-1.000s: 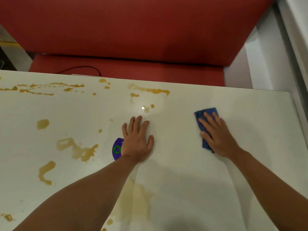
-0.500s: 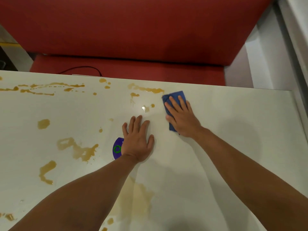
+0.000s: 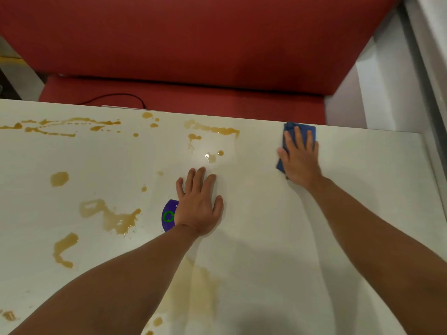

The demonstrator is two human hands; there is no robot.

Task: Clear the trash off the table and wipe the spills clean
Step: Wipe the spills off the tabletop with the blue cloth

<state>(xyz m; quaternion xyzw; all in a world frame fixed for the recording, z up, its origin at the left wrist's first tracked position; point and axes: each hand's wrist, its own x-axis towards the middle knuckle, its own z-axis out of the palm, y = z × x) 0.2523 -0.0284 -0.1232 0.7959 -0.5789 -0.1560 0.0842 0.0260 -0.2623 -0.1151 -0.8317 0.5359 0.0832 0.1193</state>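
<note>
One blue cloth (image 3: 299, 130), two flat hands, many spills (image 3: 113, 217)

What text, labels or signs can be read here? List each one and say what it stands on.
No readable words or numbers.
Purple sticker on the table, partly under the left hand: a green circular arrow sign, no legible letters; a tiny white mark by its upper edge is too small to read.
Blue cloth under the right hand: no print visible.
</note>
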